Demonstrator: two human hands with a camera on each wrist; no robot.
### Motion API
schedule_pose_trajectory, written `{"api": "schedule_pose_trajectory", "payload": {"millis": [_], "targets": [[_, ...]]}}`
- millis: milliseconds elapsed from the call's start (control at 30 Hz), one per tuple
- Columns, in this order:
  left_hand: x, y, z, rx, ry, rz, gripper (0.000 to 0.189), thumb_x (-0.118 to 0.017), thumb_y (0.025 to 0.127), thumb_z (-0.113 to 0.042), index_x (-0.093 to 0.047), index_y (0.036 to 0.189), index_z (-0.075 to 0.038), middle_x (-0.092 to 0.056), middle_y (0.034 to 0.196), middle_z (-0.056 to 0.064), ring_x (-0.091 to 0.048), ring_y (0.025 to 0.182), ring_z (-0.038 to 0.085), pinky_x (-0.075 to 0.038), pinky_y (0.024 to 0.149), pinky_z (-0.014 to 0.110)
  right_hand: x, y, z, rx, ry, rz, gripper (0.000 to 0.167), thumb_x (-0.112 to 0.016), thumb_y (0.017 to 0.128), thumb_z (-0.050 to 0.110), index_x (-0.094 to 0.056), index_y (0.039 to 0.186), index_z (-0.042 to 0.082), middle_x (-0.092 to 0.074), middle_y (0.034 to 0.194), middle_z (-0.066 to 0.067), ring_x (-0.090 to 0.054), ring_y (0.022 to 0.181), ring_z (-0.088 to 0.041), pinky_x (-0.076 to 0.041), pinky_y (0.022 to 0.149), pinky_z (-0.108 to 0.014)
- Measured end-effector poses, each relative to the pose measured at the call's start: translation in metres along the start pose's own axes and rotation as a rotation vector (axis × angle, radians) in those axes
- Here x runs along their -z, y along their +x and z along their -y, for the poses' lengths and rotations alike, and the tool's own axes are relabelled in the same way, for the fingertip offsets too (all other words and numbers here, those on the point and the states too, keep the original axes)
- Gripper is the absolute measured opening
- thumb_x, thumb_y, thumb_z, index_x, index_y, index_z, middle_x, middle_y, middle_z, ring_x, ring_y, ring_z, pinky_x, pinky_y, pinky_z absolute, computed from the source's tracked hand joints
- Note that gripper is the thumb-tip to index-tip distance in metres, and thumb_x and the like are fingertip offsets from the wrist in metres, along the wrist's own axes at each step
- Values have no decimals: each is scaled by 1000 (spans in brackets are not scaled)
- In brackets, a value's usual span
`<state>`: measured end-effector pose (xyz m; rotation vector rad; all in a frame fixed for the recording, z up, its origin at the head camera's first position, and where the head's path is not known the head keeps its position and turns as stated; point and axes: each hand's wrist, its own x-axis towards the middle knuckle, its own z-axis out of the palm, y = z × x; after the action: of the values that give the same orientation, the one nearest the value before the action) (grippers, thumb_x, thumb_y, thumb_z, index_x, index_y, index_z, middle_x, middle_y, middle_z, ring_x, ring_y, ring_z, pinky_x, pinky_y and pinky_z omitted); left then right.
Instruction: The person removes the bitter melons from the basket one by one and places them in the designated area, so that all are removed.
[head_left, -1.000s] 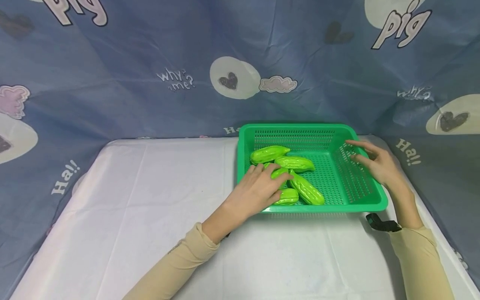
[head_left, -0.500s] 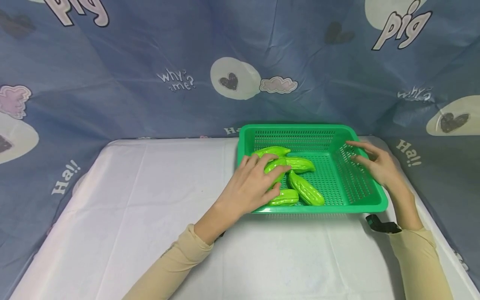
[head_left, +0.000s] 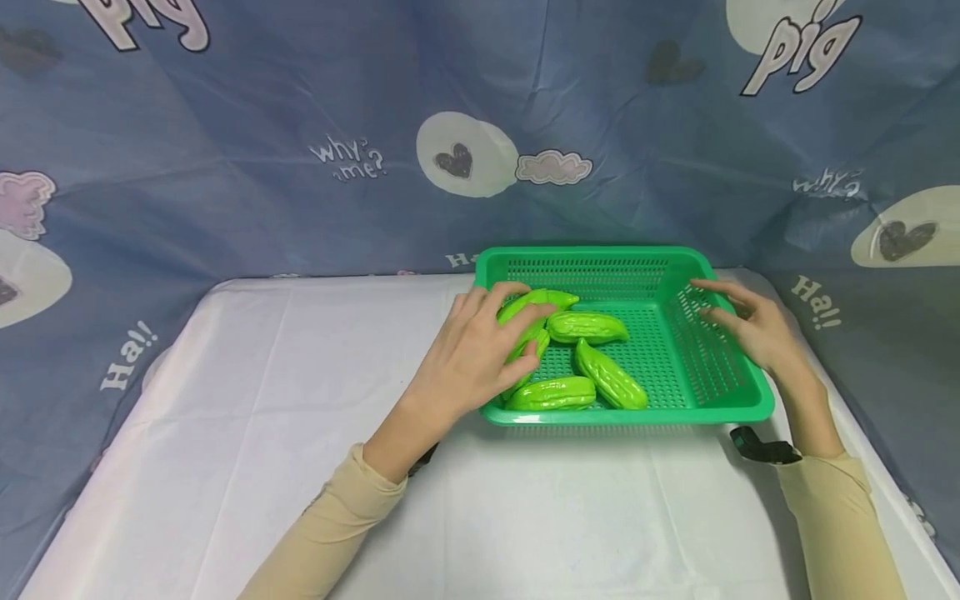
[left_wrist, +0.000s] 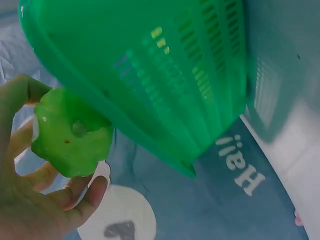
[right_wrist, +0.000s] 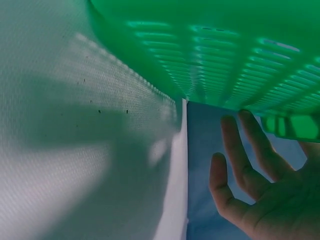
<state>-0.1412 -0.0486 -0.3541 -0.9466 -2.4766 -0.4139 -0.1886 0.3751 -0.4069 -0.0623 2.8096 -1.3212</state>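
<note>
Leftward in the head view, the left hand (head_left: 472, 346) and its green gourd (left_wrist: 72, 135) have shifted since half a second ago, uncovering more of the lower-left corner of the basket (head_left: 637, 416). Thumb and fingers curve round the gourd near the basket's left rim. Its glossy skin could make it slip from that hold, or an end could catch the rim and drag the basket. At the frame's right, the right hand (head_left: 757, 329) is loosely spread; whether it steadies the basket I cannot tell. Only the head view shows the other gourds (head_left: 588, 327) lying inside; the left wrist view adds the held gourd's blunt, ridged end, the right wrist view fingers outside the basket wall.
</note>
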Motion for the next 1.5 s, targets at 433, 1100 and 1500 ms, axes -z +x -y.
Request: {"api": "schedule_pose_trajectory", "payload": {"millis": [433, 1100, 1500], "targets": [[8, -12, 37, 165, 39, -49, 45, -70, 102, -27, -64, 147, -22, -60, 146, 16, -64, 99, 33, -49, 81, 43, 0, 4, -5, 3, -9, -17, 51, -62, 110, 31, -54, 160, 21, -39, 173, -20, -24, 163, -53, -19, 127, -79], [-31, -27, 83, 397, 83, 35, 44, -68, 106, -31, -64, 148, -17, -58, 147, 20, -66, 114, 44, -52, 84, 50, -2, 3, -7, 38, -23, -27, 50, -61, 110, 30, -55, 159, 20, -43, 171, -16, -29, 160, -54, -20, 128, -78], [-53, -31, 100, 438, 98, 198, 48, -69, 105, -34, -63, 150, -17, -53, 155, 18, -66, 103, 44, -54, 84, 52, -3, 4, -2, 9, -19, -34, 50, -62, 110, 31, -56, 158, 22, -37, 173, -22, -25, 161, -56, -19, 128, -77]]}}
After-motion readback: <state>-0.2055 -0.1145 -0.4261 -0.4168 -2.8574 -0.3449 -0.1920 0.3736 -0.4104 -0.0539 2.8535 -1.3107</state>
